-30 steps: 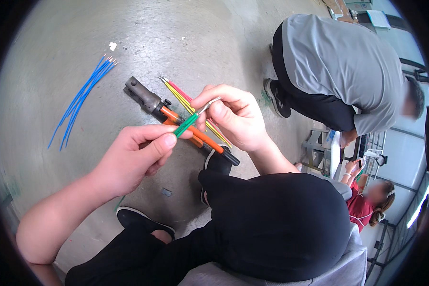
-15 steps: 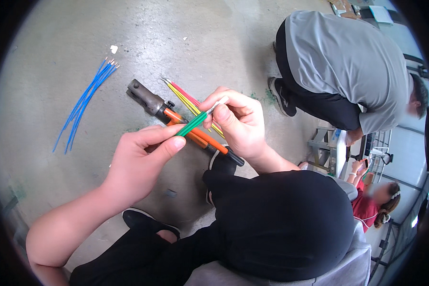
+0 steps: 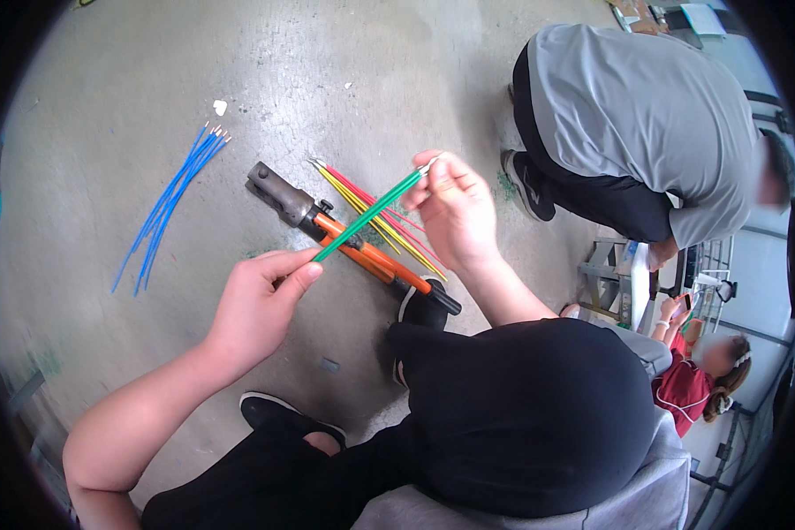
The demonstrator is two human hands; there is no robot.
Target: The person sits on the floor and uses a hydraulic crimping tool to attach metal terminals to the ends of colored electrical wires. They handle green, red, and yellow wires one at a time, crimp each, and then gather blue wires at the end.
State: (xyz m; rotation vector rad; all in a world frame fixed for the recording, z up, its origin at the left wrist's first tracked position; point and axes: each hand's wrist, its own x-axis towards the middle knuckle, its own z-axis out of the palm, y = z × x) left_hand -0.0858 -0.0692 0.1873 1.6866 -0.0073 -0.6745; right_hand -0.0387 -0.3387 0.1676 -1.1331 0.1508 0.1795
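Observation:
A slim bundle of green wires (image 3: 369, 215) stretches between my hands, slanting up to the right. My left hand (image 3: 267, 296) pinches its lower end between thumb and fingers. At the upper end, my right hand (image 3: 455, 208) closes thumb and fingertips on the pale tips, which it partly hides. Below the wires on the floor lies a hydraulic crimping tool (image 3: 283, 196) with a dark metal head and orange handles. Yellow wires (image 3: 349, 201) and red wires (image 3: 364, 196) lie just behind the green bundle. Farther left on the floor rest several blue wires (image 3: 172, 205) with bare copper tips.
A person in a grey shirt (image 3: 627, 124) bends over at the right. Beyond sits another person in a red top (image 3: 685, 389), holding a phone. A metal frame (image 3: 599, 274) stands by them. My black-clad knee (image 3: 530, 406) and shoes (image 3: 287, 413) are below. White scrap (image 3: 220, 108) lies on the concrete floor.
My hands have moved apart along the green wires, so a longer stretch shows. My right hand rose slightly toward the tips; my left shifted to the lower end. The view moved a little.

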